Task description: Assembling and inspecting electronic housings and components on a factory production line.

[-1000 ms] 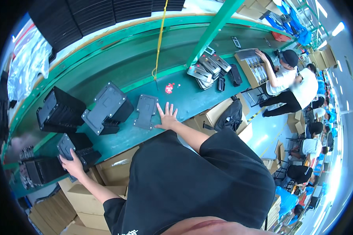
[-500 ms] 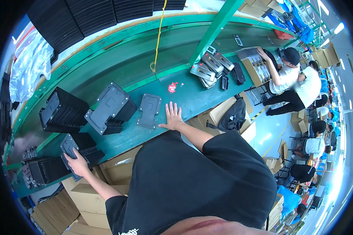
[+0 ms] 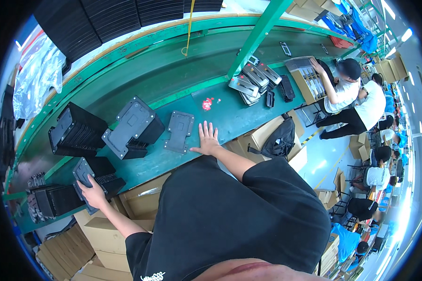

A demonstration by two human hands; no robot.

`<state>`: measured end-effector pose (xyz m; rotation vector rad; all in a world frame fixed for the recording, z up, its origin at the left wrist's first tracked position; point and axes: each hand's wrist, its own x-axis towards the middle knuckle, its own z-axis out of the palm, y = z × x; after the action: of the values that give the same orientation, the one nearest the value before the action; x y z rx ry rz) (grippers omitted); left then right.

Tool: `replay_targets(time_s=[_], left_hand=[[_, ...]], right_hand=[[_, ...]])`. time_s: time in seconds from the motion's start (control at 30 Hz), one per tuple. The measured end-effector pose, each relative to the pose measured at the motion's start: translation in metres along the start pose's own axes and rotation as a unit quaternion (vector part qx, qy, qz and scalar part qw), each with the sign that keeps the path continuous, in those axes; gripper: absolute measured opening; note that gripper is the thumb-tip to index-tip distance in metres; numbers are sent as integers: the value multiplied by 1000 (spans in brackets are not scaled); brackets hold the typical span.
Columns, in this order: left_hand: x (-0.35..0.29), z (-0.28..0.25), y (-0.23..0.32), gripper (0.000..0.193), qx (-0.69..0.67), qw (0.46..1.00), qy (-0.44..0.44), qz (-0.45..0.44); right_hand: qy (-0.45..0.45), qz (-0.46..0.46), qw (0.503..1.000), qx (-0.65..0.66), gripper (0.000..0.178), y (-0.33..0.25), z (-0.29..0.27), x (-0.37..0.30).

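My left hand (image 3: 93, 193) grips the near edge of a dark grey plastic tray (image 3: 82, 171) that tops a low stack at the left end of the green bench (image 3: 173, 84). My right hand (image 3: 207, 139) lies flat and open on the bench top, fingers spread. Just left of it rests a single flat grey tray (image 3: 178, 130). Further left stand a tilted stack of the same trays (image 3: 132, 128) and another black stack (image 3: 75, 131).
Black tray stacks (image 3: 51, 199) sit at the far left. Cardboard boxes (image 3: 140, 196) stand under the bench edge. Metal parts (image 3: 251, 82) lie by a green post (image 3: 255, 37). A red item (image 3: 207, 103) lies mid-bench. Other seated people (image 3: 347, 91) work at the right.
The view has shifted slightly. My left hand stays on the tray at the left stack, and my right hand remains flat on the bench.
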<state>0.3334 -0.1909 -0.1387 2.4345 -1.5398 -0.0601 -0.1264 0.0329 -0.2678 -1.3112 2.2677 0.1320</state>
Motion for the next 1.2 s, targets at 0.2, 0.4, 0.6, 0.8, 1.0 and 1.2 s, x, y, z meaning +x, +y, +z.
replay_targets(time_s=[0.2,0.4,0.6,0.8,1.0,1.2], left_hand=[[-1,2,0,79,13,1000,8,7],[0,3,1,78,8,1000,8,6],[-2,4,-10,76,12,1000,12,3],[-2,2,-3,74,1,1000,20,15],[-4,1,-2,74,-6,1000,23,17],[-6,-5,-3,76,-14,1000,-6,-4]], right_hand=[[6,1,1000,5,136,1,0,0],[1,2,1000,5,138,1,-3,1],[69,-93,979,169,49,34,-18,2],[130,-86,927,342,28,76,6,11],[170,-45,908,380,32,68,20,14],[74,18,948,308,32,48,-28,8]])
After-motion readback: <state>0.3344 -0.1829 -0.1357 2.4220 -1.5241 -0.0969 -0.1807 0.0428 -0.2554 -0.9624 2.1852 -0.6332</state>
